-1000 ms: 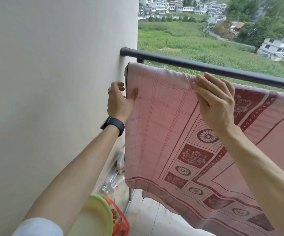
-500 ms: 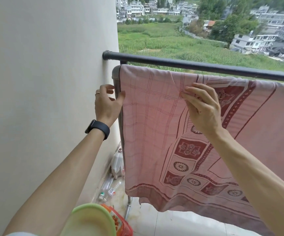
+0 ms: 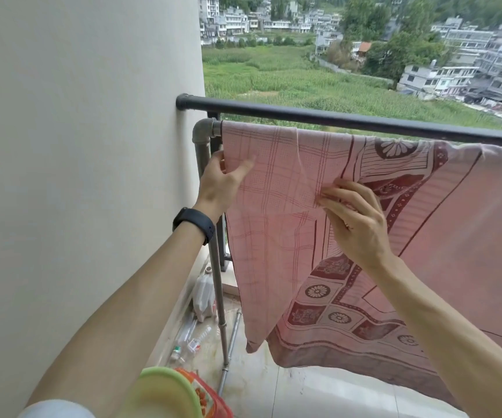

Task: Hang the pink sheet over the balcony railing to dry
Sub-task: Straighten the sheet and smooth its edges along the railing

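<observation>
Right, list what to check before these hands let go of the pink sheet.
1. On a rail: ok, the pink sheet drapes over the grey pipe just below the black railing.
2. Left hold: ok, the left hand grips the sheet's left edge.
3. Right hold: ok, the right hand pinches a fold of cloth.
4. Spread flat: not ok, a crease runs down between the hands.
5. Hem off the floor: ok at the left corner; farther right cannot tell.
6. Length hanging on the outer side: cannot tell, hidden.
</observation>
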A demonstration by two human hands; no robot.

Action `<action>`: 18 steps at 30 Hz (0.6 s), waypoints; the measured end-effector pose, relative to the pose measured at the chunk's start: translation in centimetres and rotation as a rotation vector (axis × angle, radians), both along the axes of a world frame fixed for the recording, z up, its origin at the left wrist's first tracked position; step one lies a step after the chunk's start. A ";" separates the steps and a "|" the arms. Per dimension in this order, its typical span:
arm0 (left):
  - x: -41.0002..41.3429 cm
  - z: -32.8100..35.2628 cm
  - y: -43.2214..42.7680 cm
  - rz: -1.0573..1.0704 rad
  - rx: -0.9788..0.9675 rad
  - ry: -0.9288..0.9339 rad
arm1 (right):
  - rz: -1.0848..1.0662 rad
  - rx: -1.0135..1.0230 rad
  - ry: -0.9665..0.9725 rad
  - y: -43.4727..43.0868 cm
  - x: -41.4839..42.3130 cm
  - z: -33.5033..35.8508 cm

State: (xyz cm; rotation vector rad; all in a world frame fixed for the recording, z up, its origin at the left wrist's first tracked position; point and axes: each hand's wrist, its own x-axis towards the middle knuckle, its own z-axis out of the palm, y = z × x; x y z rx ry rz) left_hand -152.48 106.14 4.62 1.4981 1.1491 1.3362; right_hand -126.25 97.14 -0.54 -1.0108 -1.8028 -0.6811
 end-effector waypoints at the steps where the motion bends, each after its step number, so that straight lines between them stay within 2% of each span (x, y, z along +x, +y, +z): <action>1: 0.1 0.4 0.1 0.073 0.032 -0.031 | 0.006 0.004 0.004 -0.2 0.1 -0.1; 3: -0.2 0.7 0.1 0.202 0.124 -0.058 | -0.007 -0.002 0.005 -0.4 0.4 -0.5; 6: -1.0 -0.2 -0.5 0.203 0.210 0.013 | -0.053 -0.027 0.008 -0.5 0.4 -0.9; 8: -1.5 -0.4 -0.9 0.166 0.171 0.009 | -0.127 -0.069 -0.015 -0.6 -0.2 -0.6; 12: -2.7 3.2 -0.3 0.018 0.041 -0.156 | -0.255 -0.145 -0.011 0.2 -2.4 2.5; 15: -3.5 6.1 0.3 -0.142 -0.048 -0.118 | -0.237 -0.094 0.050 1.2 -4.6 6.2; 18: -4.7 7.6 0.5 -0.095 -0.035 -0.176 | -0.297 -0.153 0.079 2.4 -6.8 9.2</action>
